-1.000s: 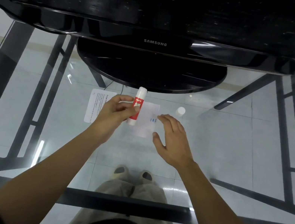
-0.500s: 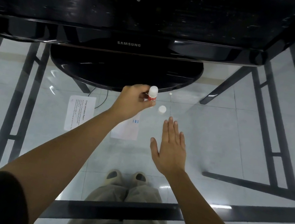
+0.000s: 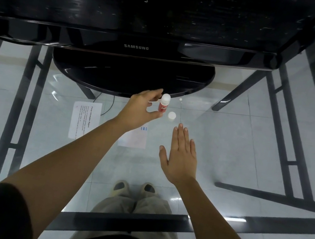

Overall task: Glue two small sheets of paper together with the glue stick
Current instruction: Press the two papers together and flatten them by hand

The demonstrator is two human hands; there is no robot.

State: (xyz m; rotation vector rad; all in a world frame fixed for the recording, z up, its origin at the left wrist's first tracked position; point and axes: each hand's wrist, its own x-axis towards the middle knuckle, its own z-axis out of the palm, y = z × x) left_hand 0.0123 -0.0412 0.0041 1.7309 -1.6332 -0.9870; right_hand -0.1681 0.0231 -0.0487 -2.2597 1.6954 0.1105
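Note:
The red-and-white glue stick [image 3: 164, 104] stands upright on the glass table [image 3: 232, 145], just in front of the monitor's foot. My left hand [image 3: 141, 111] curls loosely beside it with the fingers spread; a gap shows between palm and stick, and only the thumb tip is at its base. Its white cap [image 3: 171, 115] lies just right of the stick. A small sheet with a blue mark [image 3: 135, 138] lies partly under my left forearm. A printed sheet [image 3: 85, 120] lies to its left. My right hand [image 3: 180, 155] is flat and open, holding nothing, to the right of the small sheet.
A black Samsung monitor [image 3: 135, 47] fills the far side, and its round foot [image 3: 130, 76] rests on the glass close behind the glue stick. Black table frame bars [image 3: 128, 217] run under the glass. My legs and shoes show through below.
My left hand carried the glue stick away from the small sheet toward the monitor's foot, set it upright and loosened its fingers. My right hand drew back off the sheet and flattened.

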